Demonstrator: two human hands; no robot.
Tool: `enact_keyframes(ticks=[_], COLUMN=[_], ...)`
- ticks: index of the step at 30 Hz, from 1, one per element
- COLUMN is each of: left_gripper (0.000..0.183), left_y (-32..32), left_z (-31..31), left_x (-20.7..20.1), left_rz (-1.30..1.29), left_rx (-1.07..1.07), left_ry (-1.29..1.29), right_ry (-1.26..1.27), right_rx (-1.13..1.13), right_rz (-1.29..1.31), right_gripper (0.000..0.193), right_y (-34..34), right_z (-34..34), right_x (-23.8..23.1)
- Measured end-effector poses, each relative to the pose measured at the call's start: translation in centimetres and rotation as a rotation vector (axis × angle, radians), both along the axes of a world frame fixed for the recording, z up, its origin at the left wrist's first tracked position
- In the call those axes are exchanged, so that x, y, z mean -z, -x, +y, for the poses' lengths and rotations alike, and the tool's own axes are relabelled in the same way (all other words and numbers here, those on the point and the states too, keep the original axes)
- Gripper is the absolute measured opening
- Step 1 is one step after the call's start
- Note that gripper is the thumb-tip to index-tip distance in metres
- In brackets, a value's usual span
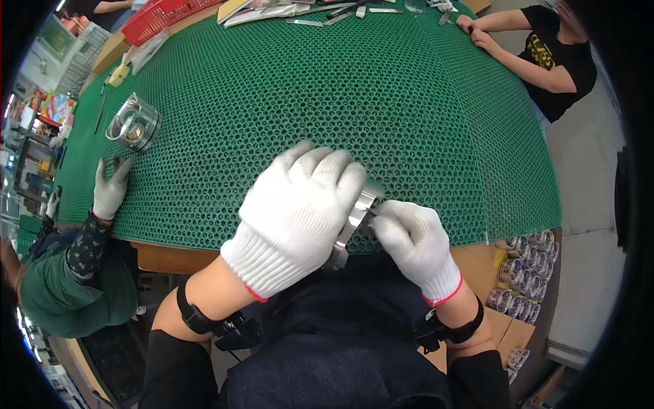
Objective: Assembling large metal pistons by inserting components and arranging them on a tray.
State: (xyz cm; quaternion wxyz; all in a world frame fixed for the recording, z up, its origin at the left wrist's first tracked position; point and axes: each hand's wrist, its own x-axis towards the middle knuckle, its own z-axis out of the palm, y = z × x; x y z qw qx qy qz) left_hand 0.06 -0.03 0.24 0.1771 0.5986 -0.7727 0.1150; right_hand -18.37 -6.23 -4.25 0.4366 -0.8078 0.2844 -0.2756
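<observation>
In white knit gloves, both my hands meet above the near edge of the green mat. My left hand (300,204) is closed around a shiny metal piston (355,217), most of it hidden behind the glove. Close against the piston's right side, my right hand (413,242) has thumb and fingers pinched together. A thin dark tip (371,212) shows between those fingers and the metal; what it belongs to cannot be made out.
Another piston (133,123) stands on the green mat (381,102) at left, near a co-worker's gloved hand (111,187). At far right sits a person in black (555,68). Red baskets (157,20) and tools line the far edge. Several pistons (524,273) stand below the mat at right.
</observation>
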Motion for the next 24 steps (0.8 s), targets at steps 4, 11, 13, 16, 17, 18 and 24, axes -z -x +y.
enact_keyframes(ticks=[4, 11, 13, 16, 17, 18, 24], left_gripper=[0.037, 0.024, 0.025, 0.031, 0.038, 0.054, 0.072], left_y=[-0.2, -0.9, -1.5, -1.7, -2.4, -3.1, -12.1], left_z=[-3.5, -9.1, -8.2, -6.0, -4.8, -3.8, 4.7], left_x=[-1.4, -3.0, -4.1, -3.3, -2.7, -2.2, 6.5], left_rz=[-0.011, -0.125, -0.122, 0.059, 0.176, 0.220, 0.415], left_rx=[-0.023, -0.051, -0.046, 0.014, 0.034, 0.003, -0.194], left_ry=[-0.232, -0.686, -0.742, -0.612, -0.462, -0.437, -0.051], right_ry=[0.264, 0.537, 0.562, 0.286, 0.329, 0.360, 0.636], right_rx=[-0.041, -0.109, -0.140, 0.122, 0.155, 0.190, 0.214], right_rz=[0.085, 0.286, 0.257, 0.026, 0.151, 0.287, 0.677], right_gripper=[0.015, 0.020, 0.017, 0.015, 0.017, 0.019, 0.055], right_y=[-0.1, -0.3, -0.7, 1.2, 1.7, 2.3, 1.3], right_z=[-0.9, -2.0, -1.5, -2.3, -3.0, -3.9, -11.1], right_x=[-0.8, -2.0, -2.3, -1.9, -1.2, -0.5, 1.7])
